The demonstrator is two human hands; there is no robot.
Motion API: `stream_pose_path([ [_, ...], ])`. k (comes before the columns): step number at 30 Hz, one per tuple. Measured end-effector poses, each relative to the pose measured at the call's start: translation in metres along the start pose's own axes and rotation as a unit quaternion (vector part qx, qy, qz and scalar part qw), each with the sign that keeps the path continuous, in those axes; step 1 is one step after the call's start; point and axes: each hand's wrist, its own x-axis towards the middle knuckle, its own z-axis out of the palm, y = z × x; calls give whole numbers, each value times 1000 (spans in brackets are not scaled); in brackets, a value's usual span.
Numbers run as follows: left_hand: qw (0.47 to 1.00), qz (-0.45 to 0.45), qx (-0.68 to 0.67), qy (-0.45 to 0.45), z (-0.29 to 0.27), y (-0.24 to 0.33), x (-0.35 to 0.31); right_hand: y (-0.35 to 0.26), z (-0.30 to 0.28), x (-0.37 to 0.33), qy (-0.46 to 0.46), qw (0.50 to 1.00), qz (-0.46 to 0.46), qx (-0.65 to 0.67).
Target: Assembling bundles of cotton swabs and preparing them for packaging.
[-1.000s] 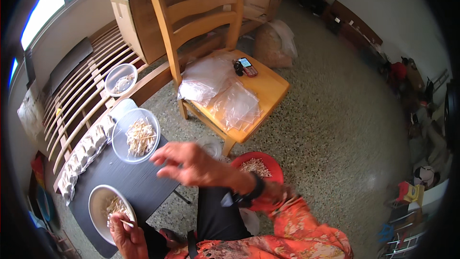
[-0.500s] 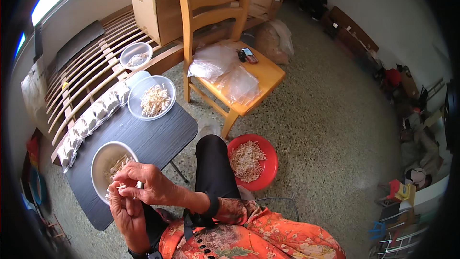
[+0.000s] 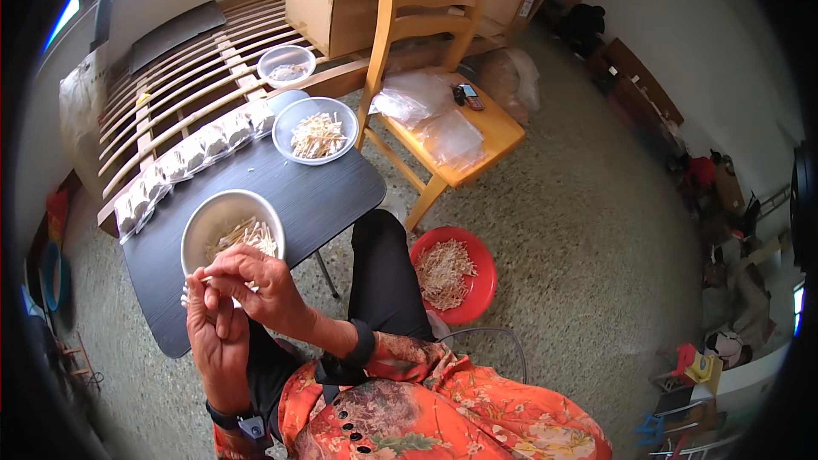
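My left hand (image 3: pixel 218 345) is raised at the near edge of a dark folding table, palm up. Its fingers close on a few cotton swabs (image 3: pixel 184 296), whose white tips stick out at the side; the rest of them is hidden. Over it, my right hand (image 3: pixel 268 288) pinches a cotton swab (image 3: pixel 209 278) between thumb and forefinger. Just beyond both hands stands a silvery bowl (image 3: pixel 194 234) with loose swabs (image 3: pixel 256 234) in it. A clear plastic bowl (image 3: pixel 283 138) holding more swabs sits at the table's far right corner.
Packed white bags (image 3: pixel 187 158) line the left edge of the table (image 3: pixel 315 204). A red basin (image 3: pixel 486 294) of short white pieces is on the floor beside my knee. Plastic bags and a phone lie on the wooden chair (image 3: pixel 503 136). Behind are a slatted frame (image 3: pixel 183 77) and cardboard boxes (image 3: pixel 311 0).
The view has shifted, so the table and chair appear farther right and higher. My hands remain together, the right fingers still pinching at the left fingertips.
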Motion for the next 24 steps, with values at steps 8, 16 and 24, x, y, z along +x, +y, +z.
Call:
stream_pose_path([
  [8, 996, -17, -62, 68, 1, -15, -7, 6, 20, -13, 72, 997, 19, 6],
  [16, 997, 79, 11, -3, 8, -31, -12, 18, 4, -13, 155, 924, 244, 250],
  [24, 979, 157, 99, 88, -4, -23, -27, 25, -8, -22, 147, 906, 278, 285],
])
